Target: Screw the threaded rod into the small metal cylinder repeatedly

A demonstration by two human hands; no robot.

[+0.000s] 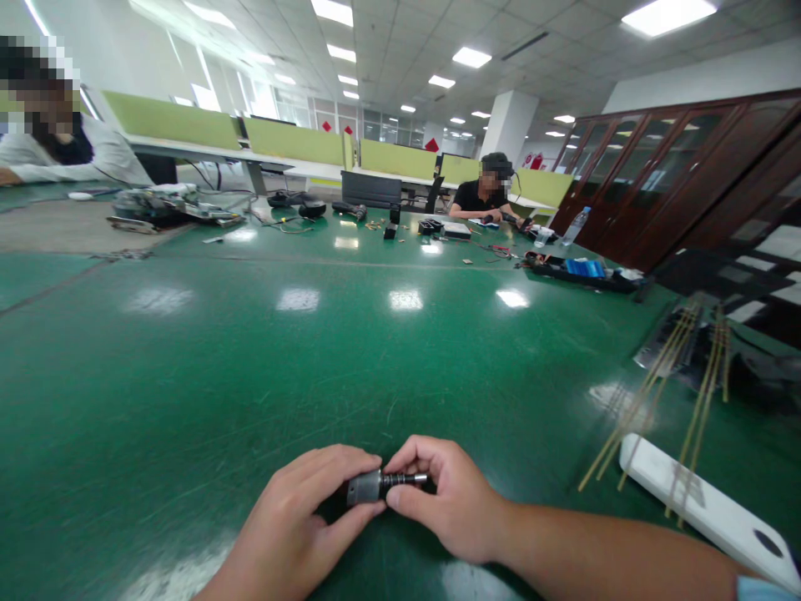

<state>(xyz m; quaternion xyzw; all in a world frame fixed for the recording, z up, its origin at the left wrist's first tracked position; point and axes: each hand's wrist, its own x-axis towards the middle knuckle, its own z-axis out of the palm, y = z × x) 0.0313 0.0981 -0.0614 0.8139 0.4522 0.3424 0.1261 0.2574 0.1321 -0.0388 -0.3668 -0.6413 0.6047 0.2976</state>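
Near the front of the green table, my left hand pinches the dark grey body of a small motor-like part between thumb and fingers. A black ribbed section with a thin silver shaft sticks out of its right end. My right hand closes thumb and forefinger about that ribbed section, close to the grey body. The shaft tip points toward the right palm. The part lies roughly level, just above or on the tabletop; I cannot tell which. Some of its surface is hidden by my fingers.
A white elongated device and several thin sticks lie at the right. Across the green table are a circuit-board pile, a black tray, and a water bottle. Two people sit at the far side and far left.
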